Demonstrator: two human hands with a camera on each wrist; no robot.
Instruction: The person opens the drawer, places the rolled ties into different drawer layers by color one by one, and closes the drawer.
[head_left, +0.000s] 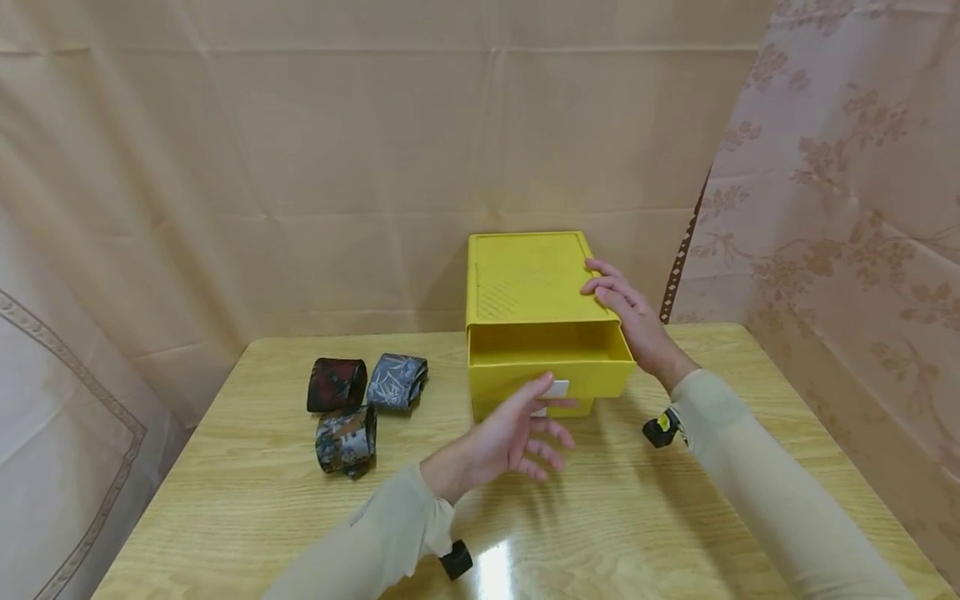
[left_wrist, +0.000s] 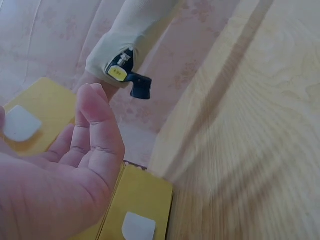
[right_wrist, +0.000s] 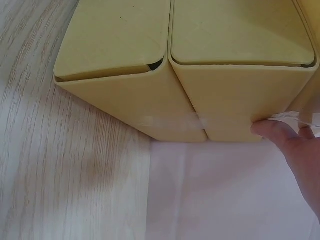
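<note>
Three rolled ties (head_left: 335, 385) are lying left of centre on the tabletop (head_left: 255, 467), outside the yellow box (head_left: 532, 275), with neither hand touching them. Right of centre, the upper drawer (head_left: 600, 381) is standing partly out, so opening seems done for that one, while the lower drawer (left_wrist: 147, 192) is sitting closed. The left hand (head_left: 510, 437) is holding nothing, fingers loosely spread beside the upper drawer, and the right hand (head_left: 633, 321) is resting relaxed fingers on the box's right edge.
</note>
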